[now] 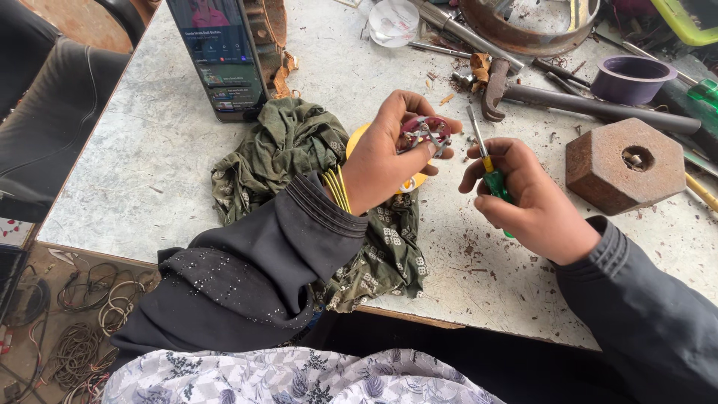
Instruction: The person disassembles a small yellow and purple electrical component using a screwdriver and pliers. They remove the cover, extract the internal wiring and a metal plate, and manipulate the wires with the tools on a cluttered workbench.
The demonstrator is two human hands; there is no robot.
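Gripping a small round reddish part (424, 132) in the left hand (385, 153), clasping a green-handled screwdriver (488, 167) in the right hand (532, 198), above a crumpled green cloth (299, 146).

Green-handled screwdriver (490, 173), dark-red disc (423, 133)

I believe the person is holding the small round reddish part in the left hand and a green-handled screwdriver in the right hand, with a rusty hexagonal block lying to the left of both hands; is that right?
Not quite: in the head view the rusty hexagonal block lies to the right of both hands. The left hand does hold the small round reddish part, and the right hand the green-handled screwdriver.
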